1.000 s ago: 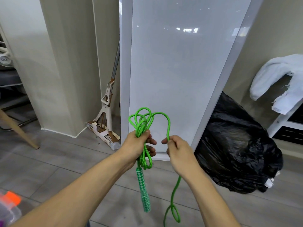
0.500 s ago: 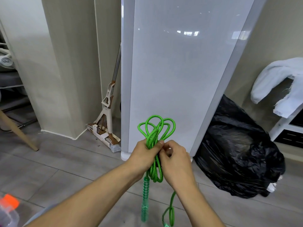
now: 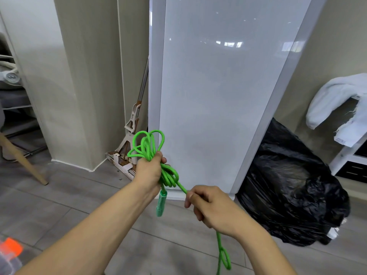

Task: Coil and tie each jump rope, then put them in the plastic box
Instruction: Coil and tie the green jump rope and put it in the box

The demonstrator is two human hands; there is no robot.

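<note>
A bright green jump rope (image 3: 148,144) is gathered into several loops that stick up above my left hand (image 3: 149,170), which grips the bundle in its fist. One green patterned handle (image 3: 161,203) hangs straight down below that fist. My right hand (image 3: 211,207), lower and to the right, pinches the free strand, which runs taut from the bundle to its fingers. The loose tail (image 3: 223,255) dangles below my right wrist toward the floor. At the bottom left corner, a clear plastic thing with an orange part (image 3: 11,250) shows only partly.
A tall white panel (image 3: 214,92) leans against the wall straight ahead. A squeeze mop (image 3: 131,139) stands left of it, a full black rubbish bag (image 3: 294,187) right of it. White cloth (image 3: 341,104) drapes over a shelf at far right. A wooden chair leg (image 3: 23,161) is at left.
My right hand has left the bundle and drawn the free strand down and to the right. The left hand still holds the loops, which now stand a little tighter.
</note>
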